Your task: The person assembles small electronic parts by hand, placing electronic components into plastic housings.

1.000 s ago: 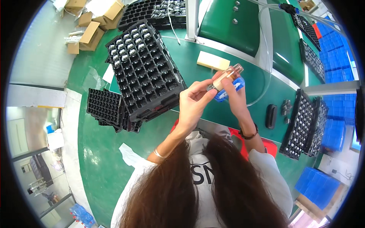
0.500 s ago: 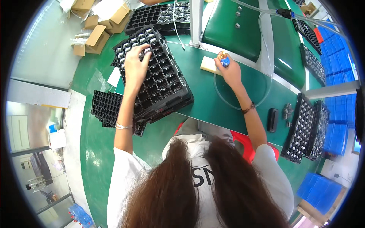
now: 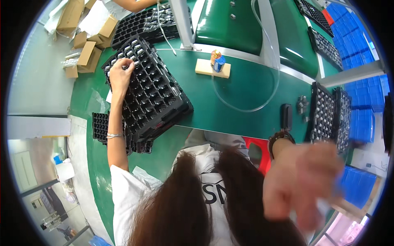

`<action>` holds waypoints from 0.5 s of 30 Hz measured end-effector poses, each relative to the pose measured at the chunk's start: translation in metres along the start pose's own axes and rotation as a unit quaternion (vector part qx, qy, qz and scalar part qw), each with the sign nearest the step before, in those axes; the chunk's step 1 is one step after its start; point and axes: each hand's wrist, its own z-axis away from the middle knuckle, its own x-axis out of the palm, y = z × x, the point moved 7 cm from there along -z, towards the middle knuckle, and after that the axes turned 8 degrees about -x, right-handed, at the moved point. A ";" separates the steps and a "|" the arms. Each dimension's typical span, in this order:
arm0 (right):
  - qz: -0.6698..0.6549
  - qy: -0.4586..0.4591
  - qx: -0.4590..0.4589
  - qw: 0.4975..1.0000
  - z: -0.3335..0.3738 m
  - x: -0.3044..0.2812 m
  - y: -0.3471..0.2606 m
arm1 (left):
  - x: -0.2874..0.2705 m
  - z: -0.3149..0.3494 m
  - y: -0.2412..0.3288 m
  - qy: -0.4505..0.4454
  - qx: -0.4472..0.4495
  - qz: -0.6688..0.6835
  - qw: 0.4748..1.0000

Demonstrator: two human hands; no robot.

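My left hand (image 3: 119,78) reaches over a stack of black compartment trays (image 3: 154,96). Its thumb and fingertips pinch a small silver metal part at the top tray's left side. Silver parts (image 3: 133,50) fill the pockets at the far end, while many nearer pockets look bare. On a cream block (image 3: 203,68) stands a blue-and-brass fitting (image 3: 219,63), with a clear tube (image 3: 247,110) beside it. My right hand (image 3: 301,180) is raised at the lower right, large and blurred, away from the fitting; its fingers are smeared by motion.
Right of the green table (image 3: 246,90) lie a dark oblong case (image 3: 286,117), loose metal parts (image 3: 303,105) and filled black trays (image 3: 322,108). Another person's arm (image 3: 133,4) shows beyond the far-left tray (image 3: 141,26). A white post (image 3: 180,22) rises at the back edge.
My right hand has let go of the blue-and-brass fitting, now standing on the block, and swung toward the lower right. My left hand stays at the tray, its fingertips now pinched together. The view has shifted.
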 end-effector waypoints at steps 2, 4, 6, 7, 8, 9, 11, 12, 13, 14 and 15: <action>-0.003 0.103 -0.117 0.988 -0.013 -0.018 -0.029 | -0.006 0.002 -0.005 0.020 0.032 -0.040 0.998; -0.034 0.033 -0.118 0.992 -0.027 -0.017 -0.027 | -0.002 0.001 -0.010 0.000 0.013 -0.057 0.998; -0.068 -0.037 -0.120 0.990 -0.026 -0.012 -0.032 | 0.004 0.005 -0.014 -0.013 0.018 -0.055 0.998; -0.056 -0.038 -0.088 0.994 -0.024 -0.016 -0.032 | 0.007 0.003 -0.013 -0.013 0.020 -0.054 0.998; -0.044 -0.039 -0.054 0.997 -0.024 -0.017 -0.030 | 0.009 0.003 -0.012 -0.016 0.034 -0.041 0.998; -0.043 -0.040 -0.052 0.997 -0.024 -0.017 -0.028 | 0.012 0.002 -0.011 -0.021 0.047 -0.028 0.998; 0.000 -0.021 -0.063 0.998 -0.028 -0.015 -0.023 | 0.010 0.003 -0.007 -0.006 0.057 -0.014 0.998; 0.000 -0.022 -0.060 0.998 -0.026 -0.015 -0.018 | 0.009 0.003 -0.005 0.011 0.064 0.000 0.998; -0.006 -0.020 -0.074 0.997 -0.025 -0.015 -0.017 | 0.007 0.002 -0.004 0.018 0.062 -0.009 0.998; -0.012 -0.017 -0.089 0.996 -0.023 -0.017 -0.017 | 0.007 -0.001 -0.008 0.007 0.030 0.021 0.999; -0.017 -0.018 -0.083 0.996 -0.016 -0.023 -0.015 | 0.005 -0.002 -0.015 0.000 -0.022 0.062 0.998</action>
